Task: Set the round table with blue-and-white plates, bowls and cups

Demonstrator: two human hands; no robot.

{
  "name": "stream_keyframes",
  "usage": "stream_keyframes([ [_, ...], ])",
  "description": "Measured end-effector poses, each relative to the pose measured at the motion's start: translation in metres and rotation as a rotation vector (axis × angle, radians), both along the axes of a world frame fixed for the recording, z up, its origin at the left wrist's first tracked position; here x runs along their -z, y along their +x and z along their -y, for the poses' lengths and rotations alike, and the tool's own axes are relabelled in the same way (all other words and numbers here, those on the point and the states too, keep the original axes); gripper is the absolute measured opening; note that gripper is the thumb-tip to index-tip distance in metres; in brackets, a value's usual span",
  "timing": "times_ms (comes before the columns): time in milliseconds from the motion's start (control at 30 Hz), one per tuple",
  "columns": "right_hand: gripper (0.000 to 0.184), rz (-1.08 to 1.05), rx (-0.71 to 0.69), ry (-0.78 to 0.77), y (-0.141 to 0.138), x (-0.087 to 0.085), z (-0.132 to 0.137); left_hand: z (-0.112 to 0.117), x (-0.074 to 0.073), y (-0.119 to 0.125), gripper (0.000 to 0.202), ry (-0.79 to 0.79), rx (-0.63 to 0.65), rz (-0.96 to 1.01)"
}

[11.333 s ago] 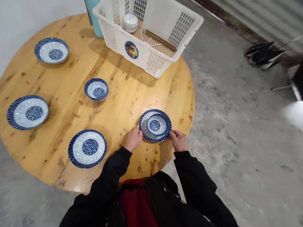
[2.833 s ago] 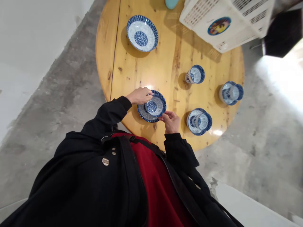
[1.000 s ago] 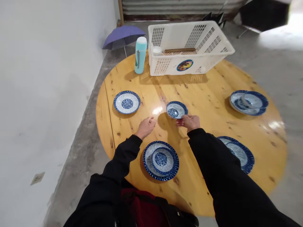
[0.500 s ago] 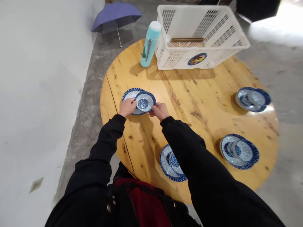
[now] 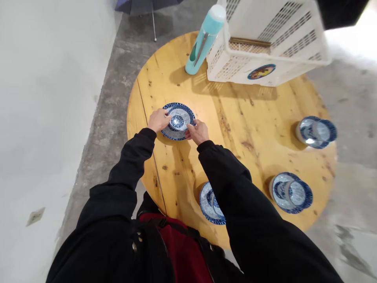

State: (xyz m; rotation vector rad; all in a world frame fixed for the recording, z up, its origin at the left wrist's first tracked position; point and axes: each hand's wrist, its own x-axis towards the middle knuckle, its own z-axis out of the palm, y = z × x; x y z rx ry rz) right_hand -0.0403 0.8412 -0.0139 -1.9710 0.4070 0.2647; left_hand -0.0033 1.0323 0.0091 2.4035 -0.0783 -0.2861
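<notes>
A small blue-and-white bowl point(image 5: 179, 119) is pinched at its rim between my two hands, directly over a blue-patterned plate point(image 5: 173, 135) on the wooden table. Whether the bowl's base touches the plate is hard to see. My left hand point(image 5: 159, 119) is closed on the bowl's left edge, thumb and fingers together. On the opposite edge, my right hand point(image 5: 198, 131) grips the rim, with some of its fingers hidden beneath it.
A round wooden table point(image 5: 229, 145) carries other stacked dish sets point(image 5: 291, 192), one point(image 5: 210, 208) partly behind my right sleeve. A turquoise bottle point(image 5: 203, 43) stands beside a white plastic basket point(image 5: 265, 59) with chopsticks point(image 5: 250, 42) inside. An umbrella point(image 5: 144, 6) is on the floor behind.
The bowl has shifted from the plate's right side to nearer its middle, both hands still on it. The camera view has tilted and moved slightly.
</notes>
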Motion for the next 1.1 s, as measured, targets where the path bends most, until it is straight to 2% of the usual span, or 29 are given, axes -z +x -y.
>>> stream_keyframes([
  [267, 0.037, 0.025, -0.052, -0.045, 0.000, 0.002, 0.003, -0.001, -0.002, 0.000, 0.017, 0.006, -0.018, 0.004],
  [567, 0.053, 0.031, -0.041, -0.038, -0.002, 0.004, 0.001, -0.001, -0.003, -0.001, 0.016, 0.034, -0.022, 0.003],
  [767, 0.053, 0.012, -0.035, -0.037, -0.003, -0.001, -0.001, -0.004, -0.002, 0.000, 0.024, 0.047, -0.026, -0.029],
  [833, 0.056, 0.030, 0.017, -0.020, -0.006, -0.006, 0.000, -0.008, -0.006, 0.001, 0.033, 0.054, -0.047, -0.014],
  [933, 0.057, 0.064, 0.081, 0.036, -0.020, -0.022, 0.007, -0.013, -0.021, -0.003, 0.039, 0.039, -0.082, 0.065],
  [1033, 0.046, 0.080, 0.026, 0.120, -0.050, -0.045, 0.016, -0.017, -0.039, -0.016, 0.039, -0.013, -0.097, 0.159],
  [1100, 0.038, 0.095, -0.049, 0.161, -0.074, -0.059, 0.021, -0.014, -0.045, -0.028, 0.040, -0.072, -0.069, 0.204],
])
